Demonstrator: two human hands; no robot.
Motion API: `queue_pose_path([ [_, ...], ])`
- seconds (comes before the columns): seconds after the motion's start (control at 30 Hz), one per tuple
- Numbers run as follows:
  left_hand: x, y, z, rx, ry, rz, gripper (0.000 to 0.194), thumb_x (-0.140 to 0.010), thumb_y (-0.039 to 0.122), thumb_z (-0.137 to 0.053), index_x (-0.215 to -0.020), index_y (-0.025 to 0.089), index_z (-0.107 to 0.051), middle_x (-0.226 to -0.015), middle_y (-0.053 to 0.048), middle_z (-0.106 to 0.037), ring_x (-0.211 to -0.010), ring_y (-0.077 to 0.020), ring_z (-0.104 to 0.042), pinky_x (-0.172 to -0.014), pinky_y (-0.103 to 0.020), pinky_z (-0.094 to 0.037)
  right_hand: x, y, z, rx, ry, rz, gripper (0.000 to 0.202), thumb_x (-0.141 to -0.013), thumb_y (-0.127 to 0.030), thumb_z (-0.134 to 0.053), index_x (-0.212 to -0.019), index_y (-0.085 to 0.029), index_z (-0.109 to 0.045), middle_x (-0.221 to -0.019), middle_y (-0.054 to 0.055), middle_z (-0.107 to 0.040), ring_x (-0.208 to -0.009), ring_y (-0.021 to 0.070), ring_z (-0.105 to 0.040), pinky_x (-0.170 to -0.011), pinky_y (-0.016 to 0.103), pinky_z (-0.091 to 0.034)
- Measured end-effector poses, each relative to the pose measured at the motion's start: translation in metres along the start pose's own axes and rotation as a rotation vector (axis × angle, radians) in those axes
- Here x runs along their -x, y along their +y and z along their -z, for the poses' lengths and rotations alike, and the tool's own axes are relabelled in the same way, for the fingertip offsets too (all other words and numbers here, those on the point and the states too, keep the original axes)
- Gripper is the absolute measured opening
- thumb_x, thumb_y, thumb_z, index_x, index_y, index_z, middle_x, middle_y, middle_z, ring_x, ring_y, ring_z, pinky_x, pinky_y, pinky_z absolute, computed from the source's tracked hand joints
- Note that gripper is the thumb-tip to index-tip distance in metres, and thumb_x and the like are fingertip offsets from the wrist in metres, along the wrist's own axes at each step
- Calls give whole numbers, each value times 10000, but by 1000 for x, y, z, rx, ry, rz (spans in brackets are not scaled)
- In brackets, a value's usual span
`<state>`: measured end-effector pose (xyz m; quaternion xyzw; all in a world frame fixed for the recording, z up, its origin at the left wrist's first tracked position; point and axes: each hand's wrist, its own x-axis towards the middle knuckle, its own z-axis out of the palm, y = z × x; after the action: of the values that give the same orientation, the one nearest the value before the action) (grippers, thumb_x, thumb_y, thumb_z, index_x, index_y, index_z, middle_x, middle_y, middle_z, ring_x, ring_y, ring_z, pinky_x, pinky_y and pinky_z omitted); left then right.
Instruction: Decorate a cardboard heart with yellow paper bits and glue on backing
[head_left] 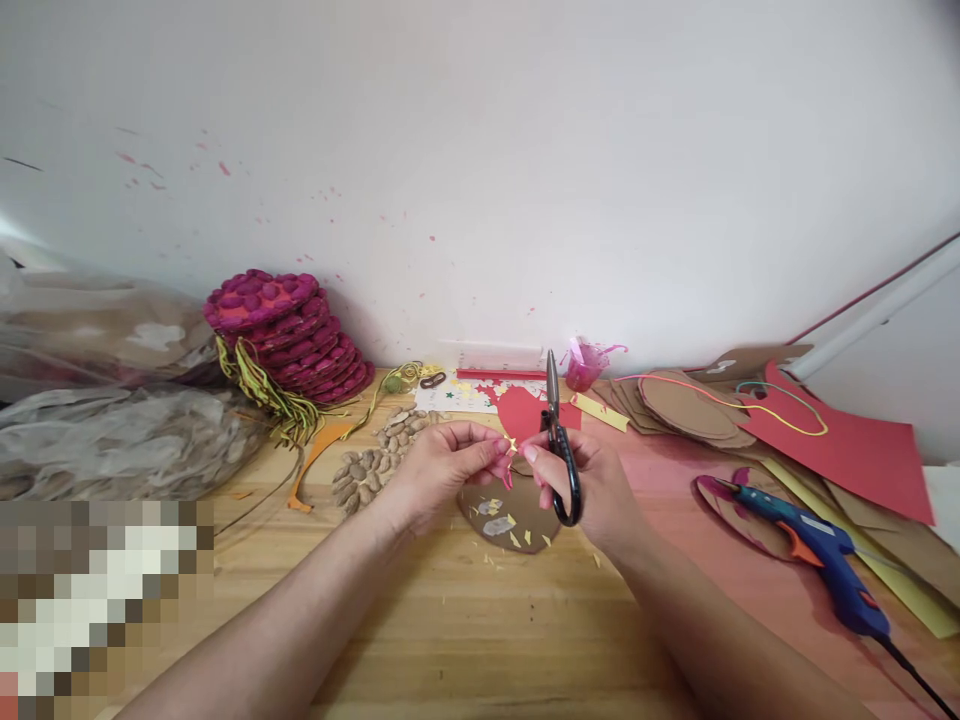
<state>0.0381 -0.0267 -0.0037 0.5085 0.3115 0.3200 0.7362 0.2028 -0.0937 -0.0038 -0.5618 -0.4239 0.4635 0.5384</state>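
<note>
My left hand [469, 460] pinches a small yellow paper star [511, 444] between thumb and fingertips. Close beside it, the thumb and finger of my right hand [589, 475] come up to the star's edge. Black-handled scissors [568, 480] hang in my right hand, their blades pointing up and away from me. Below both hands lies a round brown cardboard piece [495, 515] with yellow paper scraps on it. A bit of pink shows just under the fingertips; I cannot make out what it is.
Peanuts in shells [358, 480] lie at left, before a stack of magenta discs [289, 340]. Cut stars, red paper [523, 412] and a pink-stained cup [583, 365] stand at the back. On the right are a blue glue gun [840, 585] and cardboard discs [686, 405].
</note>
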Motion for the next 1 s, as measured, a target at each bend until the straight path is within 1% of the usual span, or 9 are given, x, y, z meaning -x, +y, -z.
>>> queue_pose_path([
  [0.17,0,1,2,-4,-10,-12,256,-722,357,-773,-765,122,-682,-705,-37,-694,-625,-88,-597,-614,-199,-451,-3,1,3,-31,-29,-35,255,-738,-411,-732,-755,-172,-645,-539,-59,-551,-371,73,-516,-355,174,-320],
  [0.27,-1,1,2,-2,-8,-9,259,-713,355,-781,-758,119,-682,-702,-36,-690,-623,-84,-592,-616,-197,-453,-3,2,3,-23,-32,-59,259,-717,-402,-749,-748,-176,-626,-529,-63,-549,-362,72,-507,-352,169,-323],
  [0.33,-2,2,2,36,27,-3,259,-685,336,-803,-744,117,-678,-703,-33,-686,-641,-89,-606,-635,-200,-469,-3,1,3,11,-53,-89,271,-702,-406,-757,-737,-178,-614,-511,-69,-534,-352,70,-493,-353,170,-328],
  [0.47,-4,7,8,140,111,-33,257,-654,301,-826,-747,111,-679,-753,-45,-698,-707,-116,-649,-704,-231,-517,0,-3,5,181,-161,-137,326,-719,-475,-719,-685,-174,-600,-478,-66,-482,-336,66,-435,-337,179,-294],
  [0.53,-5,11,11,188,146,-60,258,-659,296,-824,-763,108,-682,-785,-53,-704,-739,-129,-665,-714,-234,-529,1,-3,6,264,-198,-112,348,-720,-488,-716,-649,-175,-579,-479,-69,-445,-356,59,-389,-353,186,-308],
  [0.6,-6,14,15,242,173,-92,252,-660,287,-825,-764,108,-681,-791,-48,-702,-762,-133,-674,-718,-226,-534,1,-1,9,328,-223,-76,336,-730,-466,-717,-644,-179,-564,-492,-69,-428,-380,58,-369,-375,191,-312],
  [0.7,-8,16,19,300,184,-137,231,-672,268,-819,-760,106,-680,-801,-46,-700,-770,-127,-677,-737,-222,-542,1,3,11,395,-267,-66,303,-769,-424,-693,-655,-189,-541,-502,-69,-421,-394,63,-360,-390,201,-297],
  [0.8,-9,17,20,324,183,-163,215,-686,256,-811,-754,103,-677,-801,-46,-699,-751,-116,-675,-741,-223,-549,0,6,12,440,-267,-40,306,-775,-378,-692,-633,-195,-491,-518,-69,-394,-430,70,-357,-414,201,-293],
  [1.0,-9,16,18,338,198,-160,222,-671,248,-820,-740,96,-674,-762,-42,-689,-719,-109,-672,-718,-212,-554,3,4,10,518,-239,22,232,-760,-342,-699,-678,-172,-564,-589,-51,-395,-529,90,-375,-460,201,-282],
])
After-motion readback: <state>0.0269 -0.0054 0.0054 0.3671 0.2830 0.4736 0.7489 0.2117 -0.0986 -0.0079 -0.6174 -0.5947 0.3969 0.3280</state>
